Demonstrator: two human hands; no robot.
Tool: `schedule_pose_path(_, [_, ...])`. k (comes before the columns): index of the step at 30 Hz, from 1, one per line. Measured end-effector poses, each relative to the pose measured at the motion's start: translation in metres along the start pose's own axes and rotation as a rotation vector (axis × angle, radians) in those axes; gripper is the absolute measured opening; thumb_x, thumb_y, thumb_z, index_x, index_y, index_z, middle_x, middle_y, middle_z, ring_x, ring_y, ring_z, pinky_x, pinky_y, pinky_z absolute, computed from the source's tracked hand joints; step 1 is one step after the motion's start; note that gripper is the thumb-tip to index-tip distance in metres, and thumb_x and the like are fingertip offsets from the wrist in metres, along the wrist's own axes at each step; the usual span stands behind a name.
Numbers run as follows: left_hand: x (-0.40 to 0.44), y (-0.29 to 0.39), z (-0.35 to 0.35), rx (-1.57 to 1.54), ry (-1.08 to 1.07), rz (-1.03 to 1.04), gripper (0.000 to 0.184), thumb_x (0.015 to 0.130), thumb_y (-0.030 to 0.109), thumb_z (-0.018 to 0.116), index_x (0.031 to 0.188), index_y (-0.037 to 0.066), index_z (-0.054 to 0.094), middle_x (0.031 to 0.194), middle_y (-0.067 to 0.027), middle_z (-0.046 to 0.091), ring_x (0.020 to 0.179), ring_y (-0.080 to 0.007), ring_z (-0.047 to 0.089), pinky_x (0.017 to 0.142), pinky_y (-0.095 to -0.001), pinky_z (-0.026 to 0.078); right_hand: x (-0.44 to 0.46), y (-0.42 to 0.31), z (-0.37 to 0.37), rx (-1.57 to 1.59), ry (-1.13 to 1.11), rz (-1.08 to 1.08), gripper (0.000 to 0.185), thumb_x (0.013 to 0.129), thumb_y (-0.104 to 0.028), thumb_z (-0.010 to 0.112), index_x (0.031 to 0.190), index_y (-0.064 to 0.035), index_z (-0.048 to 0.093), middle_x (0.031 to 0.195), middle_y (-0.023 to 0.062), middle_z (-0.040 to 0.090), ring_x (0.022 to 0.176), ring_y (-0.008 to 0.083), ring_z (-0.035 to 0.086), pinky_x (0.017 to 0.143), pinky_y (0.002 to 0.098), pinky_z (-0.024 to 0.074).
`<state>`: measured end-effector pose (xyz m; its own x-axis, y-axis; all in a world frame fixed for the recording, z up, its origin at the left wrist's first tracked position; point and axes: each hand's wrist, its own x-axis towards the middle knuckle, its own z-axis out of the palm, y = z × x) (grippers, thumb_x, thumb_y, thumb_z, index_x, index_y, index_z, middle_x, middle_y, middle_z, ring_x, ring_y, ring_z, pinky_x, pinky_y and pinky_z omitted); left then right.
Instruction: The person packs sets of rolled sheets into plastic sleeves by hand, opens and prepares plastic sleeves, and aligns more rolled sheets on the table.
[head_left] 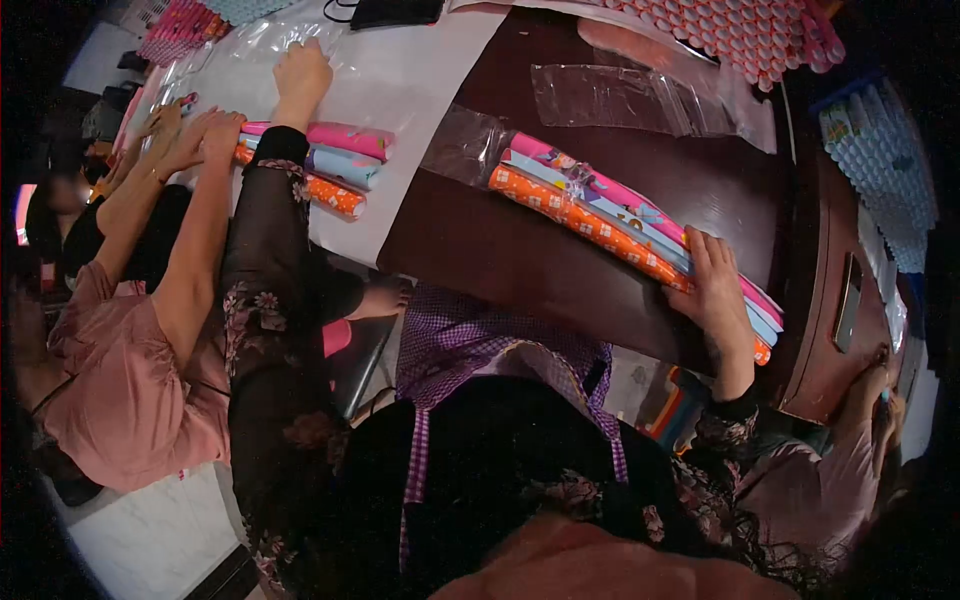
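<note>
My right hand (715, 290) lies over a bundle of wrapping paper rolls (590, 212), thumb on the near side and fingers across the top. Pink, light blue and orange patterned rolls lie side by side in it, with shiny clear film around them. A clear plastic sleeve (465, 143) sticks out past the bundle's far-left end. Stretched forward to the left, my left hand (303, 78) has its fingers curled at clear plastic sheets (240, 62) on the white-covered table; what they grip, if anything, cannot be made out.
Another rolled-paper bundle (345, 165) lies left, near a co-worker's hands (205, 138). A clear plastic sleeve (610, 98) lies across the dark table (470, 240). Stacked rolls (720, 30) stand at the back. A phone (848, 300) and another person's hand (880, 400) are right.
</note>
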<state>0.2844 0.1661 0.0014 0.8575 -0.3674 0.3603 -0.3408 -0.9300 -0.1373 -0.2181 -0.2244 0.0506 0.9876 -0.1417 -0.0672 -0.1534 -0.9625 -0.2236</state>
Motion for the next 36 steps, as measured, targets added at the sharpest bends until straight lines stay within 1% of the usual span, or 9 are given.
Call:
schedule_pose_path(2, [-0.006, 0.029, -0.023, -0.053, 0.181, 0.162, 0.035, 0.086, 0.032, 0.065, 0.109, 0.005, 0.063, 0.110, -0.0186, 0.062, 0.100, -0.0374, 0.061, 0.084, -0.0478, 0.051, -0.001, 0.001, 0.001, 0.004, -0.005, 0.006, 0.083, 0.059, -0.010, 0.082, 0.132, 0.0023, 0.044, 0.122, 0.0207, 0.053, 0.113, 0.0383, 0.050, 0.097, 0.0451, 0.0422])
schedule_pose_path(4, [-0.017, 0.064, -0.043, -0.472, 0.280, 0.511, 0.049, 0.082, 0.036, 0.071, 0.118, 0.004, 0.060, 0.121, -0.0188, 0.059, 0.112, -0.0370, 0.056, 0.094, -0.0465, 0.047, -0.001, 0.001, 0.002, -0.017, 0.023, -0.018, 0.084, 0.059, -0.012, 0.082, 0.132, 0.0021, 0.043, 0.122, 0.0207, 0.053, 0.112, 0.0381, 0.050, 0.097, 0.0449, 0.0424])
schedule_pose_path(6, [-0.046, 0.109, -0.069, -0.630, 0.183, 0.839, 0.069, 0.074, 0.042, 0.077, 0.128, 0.004, 0.054, 0.133, -0.0182, 0.053, 0.124, -0.0370, 0.049, 0.103, -0.0448, 0.040, -0.001, 0.000, 0.003, -0.021, 0.036, -0.023, 0.084, 0.059, -0.012, 0.082, 0.132, 0.0021, 0.043, 0.122, 0.0206, 0.053, 0.112, 0.0381, 0.050, 0.097, 0.0449, 0.0424])
schedule_pose_path(10, [-0.119, 0.183, -0.105, -0.476, -0.090, 1.133, 0.104, 0.059, 0.048, 0.083, 0.140, 0.001, 0.039, 0.148, -0.0168, 0.036, 0.136, -0.0359, 0.036, 0.112, -0.0459, 0.030, 0.000, 0.002, 0.006, -0.029, 0.058, -0.041, 0.084, 0.059, -0.012, 0.082, 0.133, 0.0023, 0.043, 0.122, 0.0201, 0.053, 0.111, 0.0378, 0.051, 0.097, 0.0445, 0.0425])
schedule_pose_path(11, [-0.124, 0.193, -0.103, -0.484, -0.092, 1.138, 0.104, 0.059, 0.048, 0.083, 0.140, 0.001, 0.039, 0.148, -0.0168, 0.036, 0.136, -0.0359, 0.036, 0.112, -0.0459, 0.030, -0.001, 0.001, 0.006, -0.031, 0.054, -0.033, 0.084, 0.059, -0.012, 0.082, 0.133, 0.0023, 0.043, 0.122, 0.0201, 0.053, 0.111, 0.0378, 0.051, 0.097, 0.0445, 0.0425])
schedule_pose_path(13, [-0.130, 0.208, -0.099, -0.413, -0.092, 1.223, 0.103, 0.059, 0.051, 0.082, 0.136, -0.004, 0.042, 0.131, -0.0191, 0.052, 0.126, -0.0341, 0.046, 0.109, -0.0420, 0.033, 0.001, -0.001, 0.002, -0.001, 0.016, -0.001, 0.084, 0.059, -0.012, 0.082, 0.132, 0.0026, 0.044, 0.121, 0.0199, 0.053, 0.110, 0.0374, 0.051, 0.097, 0.0441, 0.0425])
schedule_pose_path(14, [-0.129, 0.212, -0.090, -0.556, -0.091, 1.228, 0.101, 0.059, 0.052, 0.081, 0.132, -0.007, 0.043, 0.121, -0.0184, 0.055, 0.117, -0.0324, 0.052, 0.103, -0.0403, 0.038, 0.000, -0.001, 0.002, -0.002, 0.015, 0.003, 0.084, 0.059, -0.012, 0.082, 0.132, 0.0026, 0.044, 0.121, 0.0199, 0.053, 0.110, 0.0374, 0.051, 0.097, 0.0441, 0.0425])
schedule_pose_path(20, [-0.139, 0.222, -0.088, -0.640, 0.011, 1.214, 0.088, 0.061, 0.055, 0.077, 0.120, -0.005, 0.049, 0.105, -0.0143, 0.056, 0.101, -0.0292, 0.055, 0.090, -0.0366, 0.043, 0.002, 0.000, 0.003, -0.029, 0.051, -0.053, 0.085, 0.059, -0.010, 0.081, 0.133, 0.0027, 0.043, 0.120, 0.0195, 0.054, 0.110, 0.0367, 0.051, 0.097, 0.0439, 0.0422])
schedule_pose_path(36, [-0.160, 0.273, -0.108, -0.598, 0.072, 1.238, 0.084, 0.064, 0.058, 0.073, 0.116, -0.004, 0.051, 0.102, -0.0134, 0.057, 0.097, -0.0280, 0.056, 0.087, -0.0358, 0.044, 0.007, 0.018, 0.024, 0.028, 0.153, -0.158, 0.078, 0.062, -0.015, 0.078, 0.131, 0.0010, 0.046, 0.120, 0.0194, 0.055, 0.112, 0.0370, 0.050, 0.097, 0.0440, 0.0406])
